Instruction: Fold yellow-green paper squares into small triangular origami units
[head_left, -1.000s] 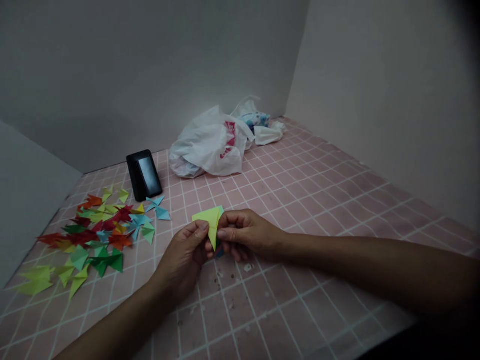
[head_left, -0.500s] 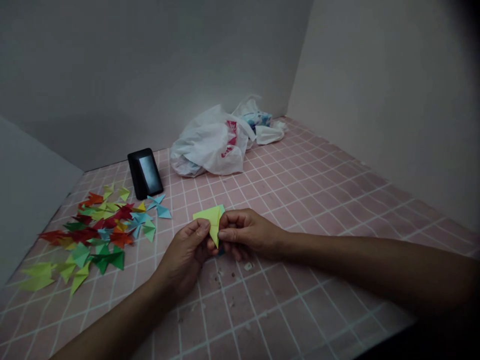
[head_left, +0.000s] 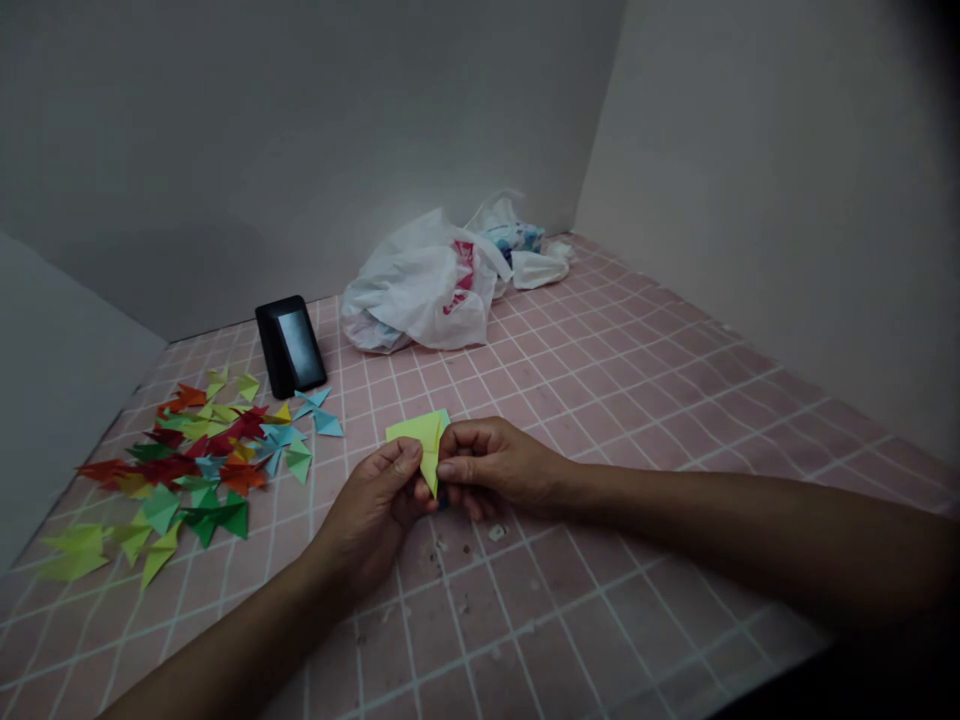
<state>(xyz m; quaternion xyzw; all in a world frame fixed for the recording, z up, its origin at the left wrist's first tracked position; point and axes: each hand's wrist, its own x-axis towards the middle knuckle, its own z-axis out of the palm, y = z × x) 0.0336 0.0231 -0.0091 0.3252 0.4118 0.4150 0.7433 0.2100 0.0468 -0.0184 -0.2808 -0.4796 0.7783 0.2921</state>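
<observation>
1. Pale fleck (head_left: pixel 496 534), on the pink gridded surface (head_left: pixel 652 400), well to the near side of the white bag (head_left: pixel 420 285), the landmark throughout.
2. Left hand (head_left: pixel 379 490): near side of the bag, well apart from it; grip closed on the yellow paper (head_left: pixel 416 428), thumb uppermost.
3. Right hand (head_left: pixel 502 465): likewise nearer than the bag; grip closed, thumb and forefinger pinching the paper's right edge.
4. Yellow paper: folded, held between both hands, nearer than the bag. Broad edge faces the bag; narrow tip points away from it, toward the wearer. Long axis runs near to far. A blue-green edge (head_left: pixel 445 415) shows behind.
5. Folded paper pieces (head_left: pixel 225 438): multicoloured, scattered to the bag's near left, some overlapping.
6. Black device (head_left: pixel 300 350): left of the bag, apart from it.
7. White bag: bulging, crumpled, red-printed; contents too obscured to name.
8. Blue-patterned bundle (head_left: pixel 517 238): beyond the bag, rightward; whether it lies inside the thin white plastic (head_left: pixel 495 212) cannot be told.
</observation>
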